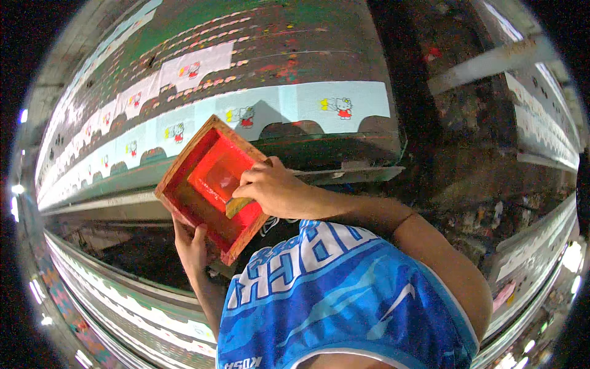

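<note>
A wooden screen-printing frame (pixel 241 139), red with ink inside, is held tilted in front of my body, beside the table's near edge. My left hand (pixel 192 245) grips its lower left side, fingers partly hidden beneath it. Over the frame's right side reaches my right hand (pixel 270 187), closed on a squeegee (pixel 236 208) with a yellowish blade that rests low inside the frame, against the red screen. Whether the blade presses on the mesh I cannot tell. Beyond the frame, a row of pale cloth pieces (pixel 304 101) bears small red and yellow cartoon figures.
A long green printing table (pixel 362 150) runs from the right to the far left, its top spotted with ink. Another white printed piece (pixel 215 61) lies farther back. A metal rail (pixel 356 176) follows the near edge. More long tables stand behind me and at right.
</note>
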Tool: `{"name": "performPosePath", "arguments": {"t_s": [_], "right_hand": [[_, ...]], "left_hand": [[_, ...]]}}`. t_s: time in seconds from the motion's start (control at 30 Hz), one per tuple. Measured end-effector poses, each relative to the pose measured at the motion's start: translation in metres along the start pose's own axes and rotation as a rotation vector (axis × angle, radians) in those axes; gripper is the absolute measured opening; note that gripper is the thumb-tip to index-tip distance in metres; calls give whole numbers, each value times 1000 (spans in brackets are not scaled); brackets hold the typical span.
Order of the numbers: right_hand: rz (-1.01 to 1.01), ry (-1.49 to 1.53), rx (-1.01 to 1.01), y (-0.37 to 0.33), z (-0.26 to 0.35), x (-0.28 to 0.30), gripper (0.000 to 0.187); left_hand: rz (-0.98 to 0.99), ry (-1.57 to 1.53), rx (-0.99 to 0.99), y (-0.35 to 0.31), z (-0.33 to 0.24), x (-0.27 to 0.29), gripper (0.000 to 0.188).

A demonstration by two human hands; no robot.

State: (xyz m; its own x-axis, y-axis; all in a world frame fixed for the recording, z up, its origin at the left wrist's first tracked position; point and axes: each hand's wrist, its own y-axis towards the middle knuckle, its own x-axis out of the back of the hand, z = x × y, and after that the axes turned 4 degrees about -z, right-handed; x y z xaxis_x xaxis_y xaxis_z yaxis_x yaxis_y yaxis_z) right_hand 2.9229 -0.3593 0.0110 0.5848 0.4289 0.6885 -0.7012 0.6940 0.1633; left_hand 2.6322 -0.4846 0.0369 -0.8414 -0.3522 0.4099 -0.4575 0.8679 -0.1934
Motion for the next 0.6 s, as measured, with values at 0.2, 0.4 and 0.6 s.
{"name": "performPosePath", "arguments": {"t_s": [0.2, 0.4, 0.6], "right_hand": [[87, 82, 134, 38, 49, -36, 35], [149, 129, 326, 55, 76, -76, 30], [173, 171, 451, 64, 95, -69, 41]], "left_hand": [[-302, -136, 109, -74, 42, 43, 91], [-542, 6, 95, -128, 70, 60, 93], [-681, 105, 110, -156, 70, 50, 97]]}}
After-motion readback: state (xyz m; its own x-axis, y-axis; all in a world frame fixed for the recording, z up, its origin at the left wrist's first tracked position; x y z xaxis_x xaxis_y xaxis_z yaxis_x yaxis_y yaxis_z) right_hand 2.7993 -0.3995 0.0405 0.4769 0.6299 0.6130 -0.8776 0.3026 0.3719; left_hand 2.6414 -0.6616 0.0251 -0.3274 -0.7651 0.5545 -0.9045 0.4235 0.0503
